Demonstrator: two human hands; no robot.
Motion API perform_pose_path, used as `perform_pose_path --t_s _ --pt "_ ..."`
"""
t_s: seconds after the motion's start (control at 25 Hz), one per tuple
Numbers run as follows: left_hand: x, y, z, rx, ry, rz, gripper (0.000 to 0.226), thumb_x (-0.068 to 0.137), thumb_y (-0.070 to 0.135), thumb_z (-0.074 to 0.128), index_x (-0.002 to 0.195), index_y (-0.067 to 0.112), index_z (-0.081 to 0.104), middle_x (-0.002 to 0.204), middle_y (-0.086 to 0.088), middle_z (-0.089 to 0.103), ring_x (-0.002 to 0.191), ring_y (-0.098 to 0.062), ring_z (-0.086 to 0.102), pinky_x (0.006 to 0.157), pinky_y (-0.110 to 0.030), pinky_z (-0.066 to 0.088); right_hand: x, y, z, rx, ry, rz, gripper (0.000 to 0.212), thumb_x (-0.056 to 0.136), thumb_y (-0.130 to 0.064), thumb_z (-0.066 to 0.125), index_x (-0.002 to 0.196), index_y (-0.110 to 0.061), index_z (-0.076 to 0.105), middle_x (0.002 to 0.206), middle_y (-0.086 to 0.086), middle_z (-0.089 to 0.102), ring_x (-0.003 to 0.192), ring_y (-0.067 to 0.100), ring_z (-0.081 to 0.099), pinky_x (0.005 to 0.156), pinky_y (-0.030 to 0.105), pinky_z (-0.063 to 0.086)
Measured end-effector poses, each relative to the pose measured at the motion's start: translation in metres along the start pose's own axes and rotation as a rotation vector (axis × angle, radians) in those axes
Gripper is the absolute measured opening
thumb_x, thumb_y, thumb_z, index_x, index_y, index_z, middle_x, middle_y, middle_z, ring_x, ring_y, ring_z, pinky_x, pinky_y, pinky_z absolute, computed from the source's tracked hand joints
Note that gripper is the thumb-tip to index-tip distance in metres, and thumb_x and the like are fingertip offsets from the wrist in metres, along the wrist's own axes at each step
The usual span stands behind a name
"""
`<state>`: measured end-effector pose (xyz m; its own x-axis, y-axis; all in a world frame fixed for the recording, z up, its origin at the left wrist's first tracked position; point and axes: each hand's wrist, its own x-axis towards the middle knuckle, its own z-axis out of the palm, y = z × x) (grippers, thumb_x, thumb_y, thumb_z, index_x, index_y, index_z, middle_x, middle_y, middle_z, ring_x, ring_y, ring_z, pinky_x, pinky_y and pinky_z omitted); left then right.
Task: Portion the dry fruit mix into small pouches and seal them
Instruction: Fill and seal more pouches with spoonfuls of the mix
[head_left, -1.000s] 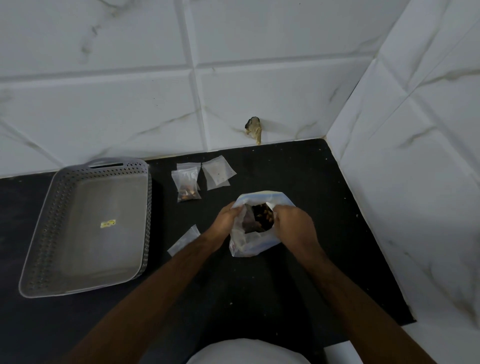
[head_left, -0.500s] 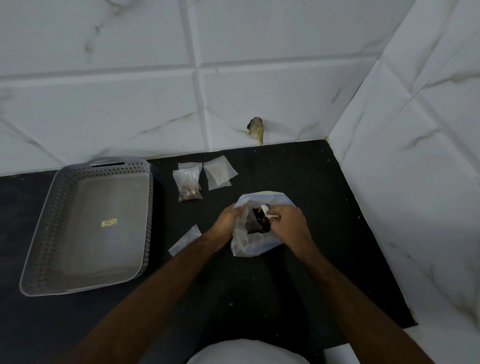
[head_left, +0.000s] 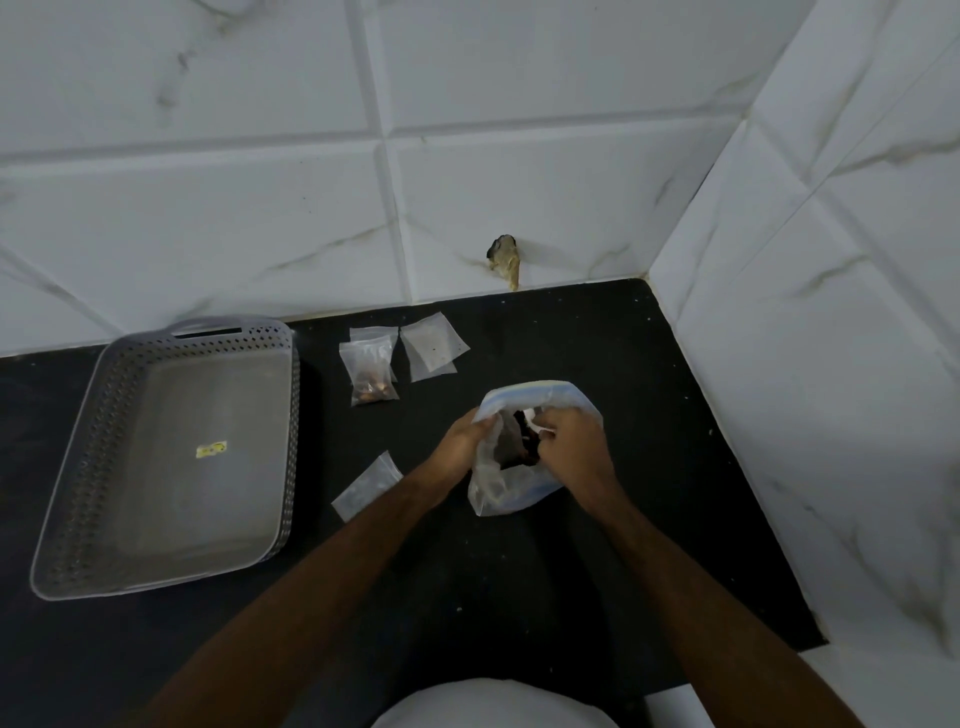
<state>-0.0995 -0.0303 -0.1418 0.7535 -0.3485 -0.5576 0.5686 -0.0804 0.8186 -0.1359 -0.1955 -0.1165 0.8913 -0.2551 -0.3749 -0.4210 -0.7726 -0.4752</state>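
Head view, portioning step. Your left hand (head_left: 460, 441) pinches the near-left rim of the big zip bag (head_left: 519, 483), which stands on the black counter (head_left: 597, 571) w/ its mouth held open; dark dry fruit mix (head_left: 511, 449) shows inside. Your right hand (head_left: 571, 441) sits at the mouth, fingers curled round a small white item, prob. a scoop or pouch edge; can't tell which.

Judged step: drawing one portion out of the bag. To do it well, keep the left pinch firm so the mouth stays wide, lift the right hand straight up, and level the load before clearing the rim so nothing spills on the counter.

One filled pouch (head_left: 370, 376) lies beyond the bag, just beside two empty pouches (head_left: 434, 348); another empty pouch (head_left: 366, 486) lies near your left forearm, the handiest to fill next. Gray perforated tray (head_left: 78, 467) stands well apart at left, holding no pouches yet.
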Motion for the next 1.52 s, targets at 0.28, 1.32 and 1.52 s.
perform_pose_path --t_s 0.28,1.32,1.52 --pt "0.001 0.006 -0.006 -0.02 0.048 0.024 0.023 0.106 0.027 0.047 0.123 0.017 0.06 0.114 -0.005 0.066 0.103 -0.016 0.065 0.086 -0.031 0.053 0.009 -0.002 -0.005 0.542 -0.16 0.398 0.02 0.1 -0.024 0.061 0.092 -0.013 0.076 0.08 0.009 0.077 0.064 0.013 0.066 0.074 0.034 0.056" --pt "-0.004 0.007 -0.022 0.1 0.16 0.088 0.021 0.105 0.028 0.05 0.117 0.017 0.064 0.114 -0.007 0.067 0.11 -0.023 0.066 0.095 -0.041 0.053 -0.013 0.015 -0.03 0.971 -0.287 0.396 0.028 0.101 -0.001 0.047 0.12 -0.008 0.066 0.089 0.01 0.07 0.071 0.013 0.061 0.065 0.027 0.051" --pt "-0.003 0.01 -0.021 0.081 0.159 0.138 0.016 0.103 0.03 0.056 0.117 0.026 0.06 0.115 0.0 0.067 0.11 -0.018 0.066 0.093 -0.036 0.055 -0.02 0.022 -0.038 0.979 -0.313 0.326 0.028 0.101 -0.003 0.047 0.118 -0.011 0.068 0.092 0.01 0.07 0.073 0.014 0.063 0.064 0.027 0.051"
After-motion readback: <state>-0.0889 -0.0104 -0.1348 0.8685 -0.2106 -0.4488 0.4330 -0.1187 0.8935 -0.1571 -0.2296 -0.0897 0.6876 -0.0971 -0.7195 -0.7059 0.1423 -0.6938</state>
